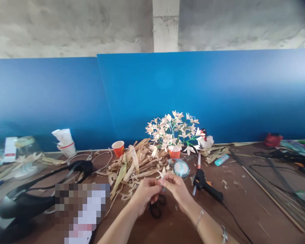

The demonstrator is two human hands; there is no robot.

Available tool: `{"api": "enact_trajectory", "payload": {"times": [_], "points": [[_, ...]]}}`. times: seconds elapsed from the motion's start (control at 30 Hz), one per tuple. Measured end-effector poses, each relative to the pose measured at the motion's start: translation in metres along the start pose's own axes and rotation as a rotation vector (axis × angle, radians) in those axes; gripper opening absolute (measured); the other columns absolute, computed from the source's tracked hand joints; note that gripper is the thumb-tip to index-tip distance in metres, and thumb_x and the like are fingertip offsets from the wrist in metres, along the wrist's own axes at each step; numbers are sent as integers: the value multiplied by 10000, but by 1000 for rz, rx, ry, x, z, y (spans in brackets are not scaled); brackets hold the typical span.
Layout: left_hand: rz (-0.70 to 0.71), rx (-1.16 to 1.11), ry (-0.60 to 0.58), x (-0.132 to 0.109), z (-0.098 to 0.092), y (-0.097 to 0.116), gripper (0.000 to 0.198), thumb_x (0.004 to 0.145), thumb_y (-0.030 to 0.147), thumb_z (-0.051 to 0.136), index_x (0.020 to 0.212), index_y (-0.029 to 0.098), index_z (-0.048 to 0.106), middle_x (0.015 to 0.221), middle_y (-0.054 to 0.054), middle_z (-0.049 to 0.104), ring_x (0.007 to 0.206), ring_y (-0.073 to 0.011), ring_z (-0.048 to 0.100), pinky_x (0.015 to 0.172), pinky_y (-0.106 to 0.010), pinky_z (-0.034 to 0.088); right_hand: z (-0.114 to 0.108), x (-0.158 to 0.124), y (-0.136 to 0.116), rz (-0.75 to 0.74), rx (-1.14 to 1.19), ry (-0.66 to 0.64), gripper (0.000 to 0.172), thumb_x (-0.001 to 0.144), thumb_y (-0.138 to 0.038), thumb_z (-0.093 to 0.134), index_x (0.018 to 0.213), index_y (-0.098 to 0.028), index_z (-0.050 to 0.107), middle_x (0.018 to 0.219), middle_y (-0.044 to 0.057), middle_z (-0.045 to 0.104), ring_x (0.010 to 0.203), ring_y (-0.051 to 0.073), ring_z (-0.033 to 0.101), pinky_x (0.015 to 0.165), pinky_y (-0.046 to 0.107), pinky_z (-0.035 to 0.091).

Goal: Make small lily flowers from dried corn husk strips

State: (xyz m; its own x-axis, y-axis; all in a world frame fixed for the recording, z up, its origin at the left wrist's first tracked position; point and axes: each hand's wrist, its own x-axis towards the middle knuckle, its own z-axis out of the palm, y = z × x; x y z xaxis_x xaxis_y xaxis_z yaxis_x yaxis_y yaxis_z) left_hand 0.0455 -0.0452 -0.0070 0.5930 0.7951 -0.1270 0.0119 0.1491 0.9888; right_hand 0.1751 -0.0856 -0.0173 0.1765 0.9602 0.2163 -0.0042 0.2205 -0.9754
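Observation:
My left hand (145, 193) and my right hand (177, 188) meet over the brown table (244, 203), fingers pinched together on a small pale husk flower piece (162, 177). Black scissors (157, 207) lie on the table just under my hands. Behind them lies a pile of dried corn husks (132, 164). A bouquet of pale husk flowers (174, 130) stands in an orange cup (174, 153). A roll of tape (181, 167) lies in front of the cup. A black glue gun (205, 184) rests to the right of my right hand.
An orange paper cup (118, 148) and stacked white cups (64, 142) stand at the back left. A black bag (27, 200) lies at the left. Thin sticks and wires (277, 196) lie at the right, with a red object (273, 139) by the blue wall panel (193, 91).

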Motion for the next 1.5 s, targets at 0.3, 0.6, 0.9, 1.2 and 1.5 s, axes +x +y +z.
{"api": "enact_trajectory", "payload": {"times": [0.3, 0.6, 0.9, 1.2, 1.5], "points": [[82, 178, 139, 4, 6, -8, 116, 606, 210, 569, 545, 141, 498, 349, 58, 455, 306, -53, 390, 320, -156, 293, -3, 2, 5, -171, -229, 114, 157, 681, -246, 599, 587, -169, 501, 657, -15, 503, 651, 125, 472, 634, 232, 380], [109, 82, 167, 4, -1, -2, 179, 637, 293, 597, 604, 123, 553, 379, 41, 491, 311, -40, 365, 339, -151, 272, -5, 1, -10, -147, -270, -22, 177, 768, -278, 498, 734, -168, 632, 748, 26, 585, 720, 157, 529, 668, 259, 407], [149, -66, 208, 4, -2, -3, 203, 626, 287, 635, 565, 113, 549, 362, 44, 461, 344, -37, 368, 372, -154, 230, -5, 0, -12, -83, -366, -21, 142, 760, -243, 505, 701, -153, 597, 665, 9, 588, 651, 149, 515, 616, 247, 388], [71, 31, 183, 7, -6, -4, 219, 612, 324, 646, 622, 120, 569, 380, 38, 493, 325, -54, 386, 339, -160, 259, -9, 1, 0, -23, -157, -90, 140, 774, -288, 502, 796, -182, 590, 713, -3, 585, 696, 147, 531, 664, 247, 409], [58, -27, 229, 7, 0, -5, 178, 591, 277, 644, 605, 122, 558, 415, 35, 512, 367, -64, 439, 356, -156, 291, -5, 2, 8, -22, -319, 18, 98, 754, -239, 493, 745, -173, 564, 699, 13, 593, 704, 172, 541, 658, 269, 426]]}}
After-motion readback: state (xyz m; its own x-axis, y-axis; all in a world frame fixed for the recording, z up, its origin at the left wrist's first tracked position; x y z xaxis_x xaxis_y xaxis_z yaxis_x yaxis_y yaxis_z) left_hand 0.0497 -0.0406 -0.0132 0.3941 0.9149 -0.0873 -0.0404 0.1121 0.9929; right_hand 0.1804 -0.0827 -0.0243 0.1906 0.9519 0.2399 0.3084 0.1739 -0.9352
